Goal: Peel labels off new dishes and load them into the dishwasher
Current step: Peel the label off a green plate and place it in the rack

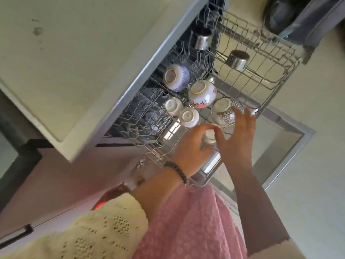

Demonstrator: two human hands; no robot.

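The dishwasher's upper wire rack point(271, 86) is pulled out, with dishes standing upside down in it. They are a purple-patterned bowl point(176, 77), a white bowl with red flowers point(202, 94), a brown-blossom bowl point(224, 111) and two small white cups point(173, 106) point(189, 116). My left hand point(192, 146) curls around a third small white cup point(210, 137) at the rack's near end, and the hand hides most of that cup. My right hand point(237, 135) is spread beside it. Its fingertips reach the brown-blossom bowl and its thumb lies by the held cup.
Two steel cups point(201, 41) point(237, 59) sit farther back in the rack. The lowered dishwasher door point(283, 137) lies below on the right. A pale countertop point(74, 62) overhangs on the left. A dark grey object point(298, 14) is on the floor at top right.
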